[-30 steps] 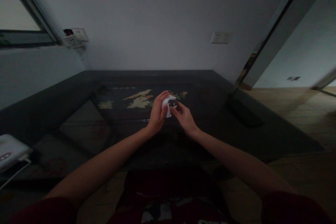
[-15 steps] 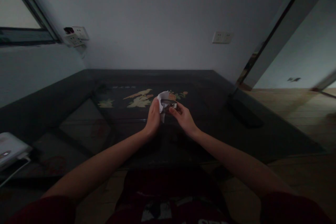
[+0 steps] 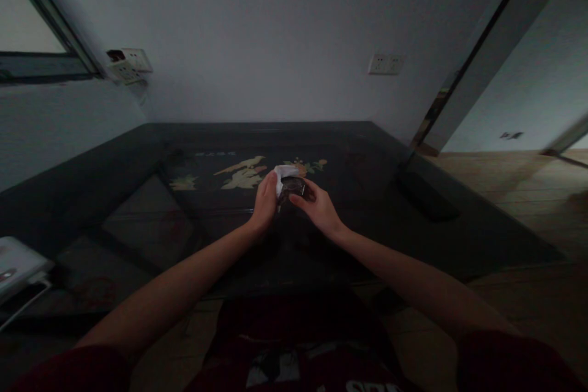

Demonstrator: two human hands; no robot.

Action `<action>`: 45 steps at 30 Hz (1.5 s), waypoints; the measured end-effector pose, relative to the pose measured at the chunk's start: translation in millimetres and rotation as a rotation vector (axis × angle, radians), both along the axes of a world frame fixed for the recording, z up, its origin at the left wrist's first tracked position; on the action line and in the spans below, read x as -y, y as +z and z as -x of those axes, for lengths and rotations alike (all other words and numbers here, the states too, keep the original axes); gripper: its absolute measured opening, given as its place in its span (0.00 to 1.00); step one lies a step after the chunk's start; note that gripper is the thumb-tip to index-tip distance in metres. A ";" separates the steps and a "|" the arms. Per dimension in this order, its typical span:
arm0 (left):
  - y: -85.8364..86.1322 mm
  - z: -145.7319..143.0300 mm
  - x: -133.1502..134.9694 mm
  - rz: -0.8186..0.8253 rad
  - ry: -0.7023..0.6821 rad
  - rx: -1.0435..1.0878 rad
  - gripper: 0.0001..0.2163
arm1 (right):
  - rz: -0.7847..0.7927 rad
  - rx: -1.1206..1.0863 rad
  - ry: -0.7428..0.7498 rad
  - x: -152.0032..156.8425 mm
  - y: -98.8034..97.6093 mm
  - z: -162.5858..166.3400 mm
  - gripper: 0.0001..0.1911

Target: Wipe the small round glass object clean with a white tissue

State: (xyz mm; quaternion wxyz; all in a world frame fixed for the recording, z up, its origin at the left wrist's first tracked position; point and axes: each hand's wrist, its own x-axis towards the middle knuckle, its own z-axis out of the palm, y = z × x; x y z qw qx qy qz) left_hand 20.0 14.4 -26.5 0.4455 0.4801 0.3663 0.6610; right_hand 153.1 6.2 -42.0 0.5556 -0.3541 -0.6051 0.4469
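Observation:
Above the dark glass-topped table (image 3: 321,257), both of my hands meet around a small item. A thin white tissue or cloth (image 3: 286,170) is gripped in my left hand (image 3: 264,202), its fingers partly hidden behind it. My right hand (image 3: 322,208) has its thumb and fingers closed on a small dark, shiny object (image 3: 293,187) with a glinting edge. The white sheet wraps against the left and upper side of that object. In this dim light I cannot make out the object's exact kind.
A white boxy device (image 3: 21,266) with a cable stands at the left edge. Toward the right of the table lies a long black object (image 3: 427,197). Bird and flower pictures (image 3: 243,174) decorate the table. Wall sockets (image 3: 386,64) sit on the wall behind.
The white sheet has folded lower over the object, and its hanging strip no longer shows. The dark object has turned in my right hand, showing a darker face. Both hands stay nearly in place.

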 end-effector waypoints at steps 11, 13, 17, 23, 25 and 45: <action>-5.5 -5.5 3.3 0.088 0.007 0.135 0.13 | -0.010 0.001 0.008 -2.0 3.0 -0.9 0.30; -3.7 -6.3 11.0 -0.113 0.019 -0.053 0.14 | -0.017 -0.009 -0.012 -2.4 4.3 -1.1 0.29; 1.6 -6.4 19.9 -0.344 0.052 -0.260 0.14 | -0.018 -0.016 -0.025 -4.4 2.7 -1.0 0.28; 0.2 -3.9 8.4 -0.135 -0.048 -0.069 0.14 | -0.029 -0.040 0.003 -4.3 -1.6 -1.5 0.35; -2.1 -3.4 1.3 0.005 -0.048 0.061 0.13 | -0.034 -0.034 0.012 -2.2 -1.6 -2.0 0.37; -3.9 -4.6 15.5 -0.475 0.055 -0.389 0.19 | -0.028 -0.043 -0.015 -0.8 6.5 -3.1 0.31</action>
